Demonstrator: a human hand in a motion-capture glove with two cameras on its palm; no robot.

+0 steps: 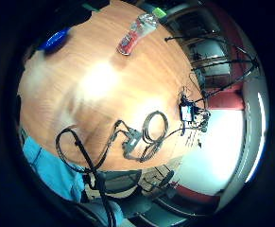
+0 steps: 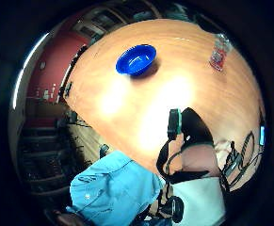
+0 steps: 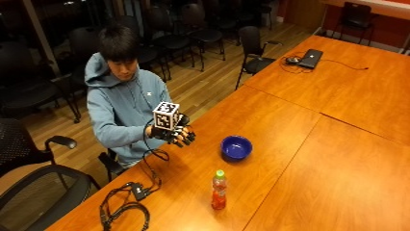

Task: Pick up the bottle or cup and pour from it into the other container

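Wooden worktop (image 3: 307, 159) fills the outside view, where a bottle (image 3: 219, 190) of red drink stands upright, just beside a blue bowl (image 3: 236, 147); the gloved right hand (image 3: 177, 134) hovers above the worktop's edge, apart from both, fingers loosely curled, holding nothing. From the little-finger side, the bottle (image 1: 136, 33) stands on the wood. From the thumb side, the bowl (image 2: 136, 59) sits well apart from the bottle (image 2: 218, 52).

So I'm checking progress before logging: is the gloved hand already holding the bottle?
No. The right hand is raised above the table edge near the person's chest, while the bottle stands untouched on the table.
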